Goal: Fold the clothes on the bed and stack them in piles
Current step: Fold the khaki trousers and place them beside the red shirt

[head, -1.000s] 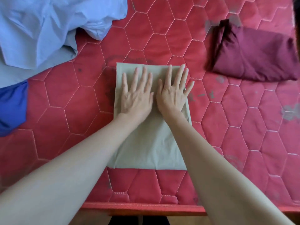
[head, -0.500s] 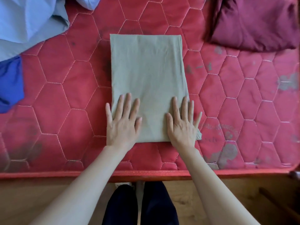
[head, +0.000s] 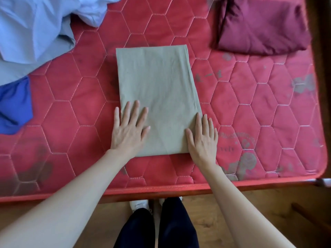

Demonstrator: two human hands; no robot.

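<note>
Folded beige cloth (head: 157,97) lies flat mid-bed on the red quilted mattress (head: 75,108). Left hand (head: 128,130) rests on the cloth's near left corner, fingers spread and straight. Right hand (head: 203,138) lies flat on its near right corner, fingers straight, close together. Beyond the cloth: folded maroon garment (head: 261,25) far right, crumpled light-blue clothes (head: 35,27) far left.

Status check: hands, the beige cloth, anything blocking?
Left hand and right hand flat on near corners of folded beige cloth. Maroon pile far right, light blue heap far left, unfolded. Nothing blocking.
</note>
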